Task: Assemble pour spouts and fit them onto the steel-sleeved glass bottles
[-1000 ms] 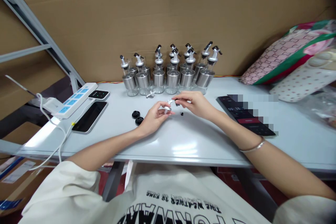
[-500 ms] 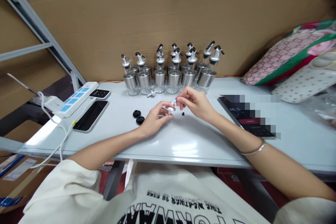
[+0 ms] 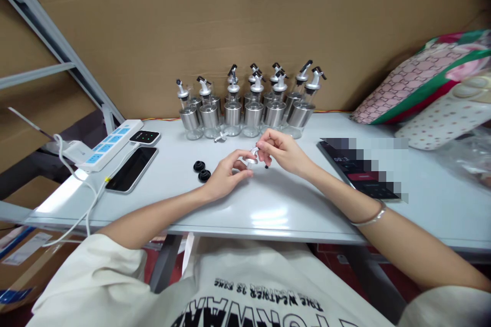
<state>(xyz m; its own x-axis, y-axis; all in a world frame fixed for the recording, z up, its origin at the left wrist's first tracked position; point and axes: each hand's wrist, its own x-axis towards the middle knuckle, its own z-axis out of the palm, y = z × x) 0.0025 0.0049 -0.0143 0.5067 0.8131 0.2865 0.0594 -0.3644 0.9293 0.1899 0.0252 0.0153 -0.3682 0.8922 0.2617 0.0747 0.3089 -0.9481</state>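
Observation:
My left hand [image 3: 229, 172] is closed on a silver pourer spout [image 3: 250, 161], thumb under its round flange and fingers above. At the spout's upper tip, my right hand [image 3: 282, 150] pinches a small black part, mostly hidden by the fingertips. Just below the right fingers lies a tiny black piece [image 3: 266, 166] on the table. Two black ribbed stoppers [image 3: 204, 176] rest left of my left hand. Another silver spout [image 3: 220, 137] lies on its side in front of the bottles.
Several glass and steel oil bottles [image 3: 232, 111] with pourers stand at the back against cardboard. Left are a phone [image 3: 132, 169], a small black device [image 3: 144, 136] and a power strip [image 3: 113, 145]. A tablet-like screen [image 3: 345, 163] and patterned bags [image 3: 406, 82] are right.
Both hands stay together around the spout, with only slight shifts of the fingers. The right fingers sit slightly lower, nearer the tiny black piece. The objects on the table stay in place.

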